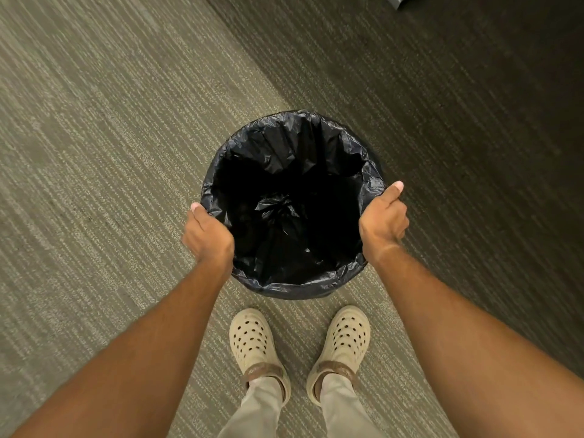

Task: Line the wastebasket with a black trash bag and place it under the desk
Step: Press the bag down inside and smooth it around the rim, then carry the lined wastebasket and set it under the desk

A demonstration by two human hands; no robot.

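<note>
While both hands grip its rim, the black trash bag lines the wastebasket.

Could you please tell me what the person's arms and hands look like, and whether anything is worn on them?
Both forearms are bare, with no sleeves in view. The left hand and right hand wear no gloves, and no rings, watch or bracelet show.
</note>
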